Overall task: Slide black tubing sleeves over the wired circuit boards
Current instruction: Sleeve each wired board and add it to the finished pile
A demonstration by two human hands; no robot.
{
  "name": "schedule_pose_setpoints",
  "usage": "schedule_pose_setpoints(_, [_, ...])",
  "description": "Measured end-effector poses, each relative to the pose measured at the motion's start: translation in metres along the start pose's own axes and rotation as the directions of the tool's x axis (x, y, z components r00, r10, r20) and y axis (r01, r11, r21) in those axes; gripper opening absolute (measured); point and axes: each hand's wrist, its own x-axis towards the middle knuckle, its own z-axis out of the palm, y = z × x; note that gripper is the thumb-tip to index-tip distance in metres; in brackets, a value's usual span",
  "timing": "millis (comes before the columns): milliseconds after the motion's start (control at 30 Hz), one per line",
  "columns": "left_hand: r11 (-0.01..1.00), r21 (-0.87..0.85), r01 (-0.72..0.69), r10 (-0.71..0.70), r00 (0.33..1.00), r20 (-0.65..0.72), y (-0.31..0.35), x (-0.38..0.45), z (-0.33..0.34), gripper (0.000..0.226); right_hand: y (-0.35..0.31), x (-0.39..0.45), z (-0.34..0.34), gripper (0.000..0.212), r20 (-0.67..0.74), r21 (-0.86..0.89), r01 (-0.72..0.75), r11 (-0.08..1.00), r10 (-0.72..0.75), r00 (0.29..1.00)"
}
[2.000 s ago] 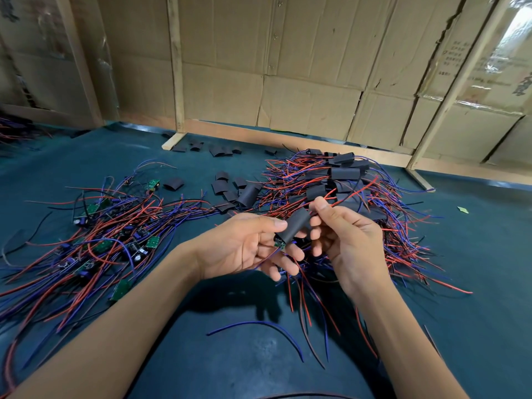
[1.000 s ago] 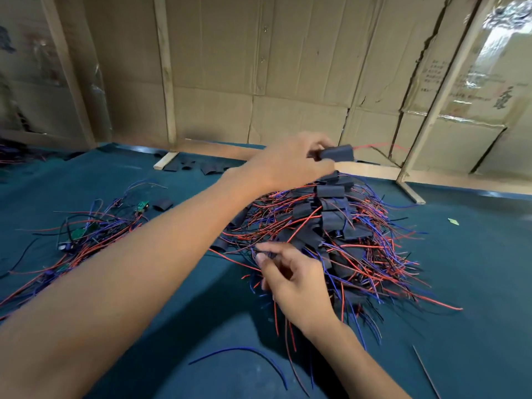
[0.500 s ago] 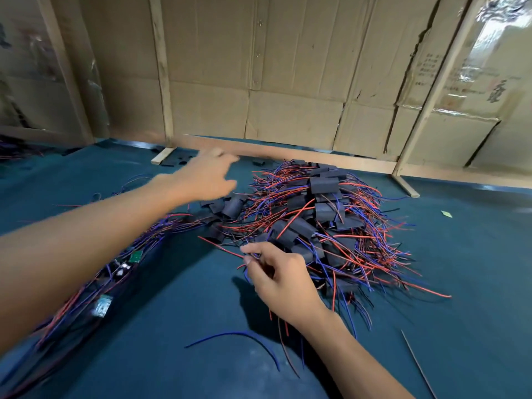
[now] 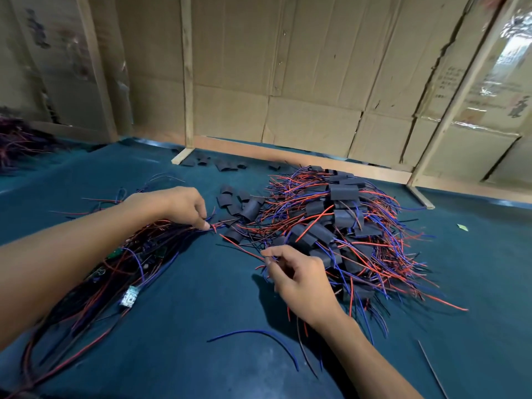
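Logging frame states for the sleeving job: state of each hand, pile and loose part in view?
Left hand: pinching wire tips of the unsleeved bundle.
Right hand: pinching thin wires.
Unsleeved green circuit boards with red and blue wires: bare, heaped left.
Sleeved boards pile: covered in black tubing, heaped right.
Loose black tubing sleeves: empty, scattered.
Stray blue wire: lying alone.

2 bare forearms, left hand (image 4: 172, 205), right hand (image 4: 299, 276), no sleeves, short nails

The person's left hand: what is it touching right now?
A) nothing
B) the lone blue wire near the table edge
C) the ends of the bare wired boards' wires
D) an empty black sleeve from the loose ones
C: the left hand pinches wire ends of the unsleeved wired boards, apart from the loose black sleeves.
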Motion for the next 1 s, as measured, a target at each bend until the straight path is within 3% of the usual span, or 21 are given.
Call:
schedule_pose_setpoints(100, [0.993, 0.114, -0.039, 0.039, 0.999, 0.003, 0.007, -0.003, -0.004, 0.035, 0.002, 0.0, -0.001, 0.013, 0.008, -0.001, -0.004, 1.0, 0.004, 1.0])
schedule_pose_setpoints(200, [0.989, 0.113, -0.091, 0.104, 0.987, -0.122, 0.012, -0.012, -0.016, 0.002, 0.001, 0.0, -0.001, 0.013, 0.014, 0.007, 0.003, 1.0, -0.003, 1.0])
schedule_pose_setpoints(467, [0.984, 0.061, -0.169, 0.18, 0.939, -0.294, 0.031, -0.037, -0.072, 0.017, -0.002, 0.0, -0.001, 0.012, 0.019, 0.048, -0.01, 0.999, 0.01, 1.0])
schedule_pose_setpoints(567, [0.97, -0.007, -0.244, 0.22, 0.888, -0.405, 0.042, -0.052, -0.093, 0.006, -0.001, -0.001, -0.001, 0.013, 0.015, 0.042, -0.015, 0.999, 0.014, 1.0])
schedule_pose_setpoints(633, [0.944, 0.035, -0.328, 0.299, 0.805, -0.512, 0.049, -0.063, -0.105, 0.012, -0.001, -0.001, 0.0, 0.014, 0.009, 0.064, -0.033, 0.997, 0.032, 0.999])
schedule_pose_setpoints(733, [0.863, 0.188, -0.469, 0.459, 0.571, -0.68, 0.067, -0.083, -0.118, 0.024, -0.004, 0.0, -0.001, 0.014, -0.032, 0.123, -0.04, 0.992, 0.044, 0.999])
schedule_pose_setpoints(800, [0.8, 0.174, -0.574, 0.486, 0.451, -0.748, 0.081, -0.099, -0.122, 0.027, -0.01, 0.001, -0.003, 0.014, -0.081, 0.213, -0.053, 0.976, 0.071, 0.994])
schedule_pose_setpoints(833, [0.771, 0.125, -0.625, 0.472, 0.428, -0.77, 0.088, -0.105, -0.123, 0.027, -0.014, 0.002, -0.006, 0.021, -0.094, 0.27, -0.056, 0.961, 0.084, 0.992])
schedule_pose_setpoints(900, [0.689, -0.049, -0.723, 0.426, 0.458, -0.78, 0.102, -0.114, -0.12, 0.025, -0.022, 0.004, -0.011, 0.036, -0.108, 0.359, -0.017, 0.933, 0.06, 0.992])
schedule_pose_setpoints(1000, [0.519, -0.341, -0.784, 0.387, 0.571, -0.724, 0.129, -0.119, -0.101, 0.011, -0.032, 0.005, -0.024, 0.047, -0.063, 0.555, 0.021, 0.832, 0.017, 0.998])
